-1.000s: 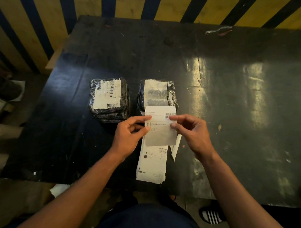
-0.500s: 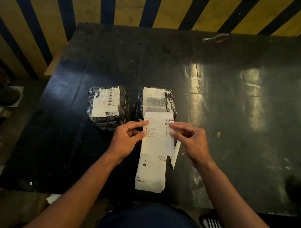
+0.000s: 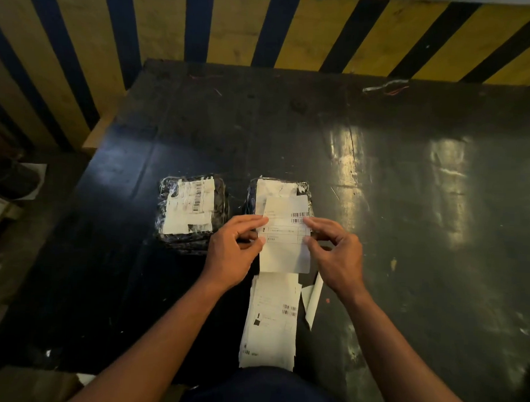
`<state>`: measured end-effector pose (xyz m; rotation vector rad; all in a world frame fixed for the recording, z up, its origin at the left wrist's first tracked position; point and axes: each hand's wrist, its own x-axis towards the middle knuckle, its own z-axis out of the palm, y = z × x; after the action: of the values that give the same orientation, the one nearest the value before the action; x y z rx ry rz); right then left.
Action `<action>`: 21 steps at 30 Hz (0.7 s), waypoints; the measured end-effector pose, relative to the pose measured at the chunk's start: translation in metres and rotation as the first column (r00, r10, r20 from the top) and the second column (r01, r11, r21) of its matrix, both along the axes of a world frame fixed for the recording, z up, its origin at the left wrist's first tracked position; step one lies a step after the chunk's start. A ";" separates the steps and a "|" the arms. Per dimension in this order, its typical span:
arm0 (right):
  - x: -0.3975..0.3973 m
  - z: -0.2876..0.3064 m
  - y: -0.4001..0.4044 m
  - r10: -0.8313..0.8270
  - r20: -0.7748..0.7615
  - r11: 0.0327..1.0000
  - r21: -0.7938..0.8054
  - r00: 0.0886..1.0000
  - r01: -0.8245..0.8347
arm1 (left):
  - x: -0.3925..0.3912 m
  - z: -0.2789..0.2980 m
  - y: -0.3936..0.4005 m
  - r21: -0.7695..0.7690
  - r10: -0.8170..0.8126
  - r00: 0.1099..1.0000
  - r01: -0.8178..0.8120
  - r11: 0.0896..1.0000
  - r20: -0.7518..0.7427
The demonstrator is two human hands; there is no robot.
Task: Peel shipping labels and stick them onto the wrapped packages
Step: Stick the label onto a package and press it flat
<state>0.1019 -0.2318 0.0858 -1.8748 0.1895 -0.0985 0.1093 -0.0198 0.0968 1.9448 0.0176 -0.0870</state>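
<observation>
Hands raised over table, left hand and right hand fingers pinching label edges

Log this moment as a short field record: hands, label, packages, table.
left hand: pinches label's left edge
right hand: pinches label's right edge
white barcoded shipping label: held over right package
right black plastic-wrapped package: white sheet on top
left black plastic-wrapped package: already labelled
stack of white label sheets: nearest the person
dark glossy table: bears all
</observation>
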 end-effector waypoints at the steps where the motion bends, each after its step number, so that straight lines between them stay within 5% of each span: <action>1: 0.007 -0.001 0.000 -0.001 0.007 1.000 -0.022 1.000 0.001 | 0.006 0.000 -0.001 0.018 -0.001 1.000 0.001 1.000 0.003; 8: 0.049 -0.004 -0.001 -0.019 -0.003 0.998 -0.062 1.000 0.019 | 0.049 -0.001 -0.001 -0.063 0.004 0.999 -0.007 0.998 -0.036; 21: 0.077 -0.019 -0.001 -0.044 -0.028 0.999 -0.019 0.999 0.044 | 0.077 -0.020 -0.006 0.019 0.066 0.998 -0.066 0.998 0.009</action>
<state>0.1789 -0.2329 0.0664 -1.8911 0.2501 -0.1038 0.1866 -0.0260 0.0768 1.9618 0.0775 -0.0350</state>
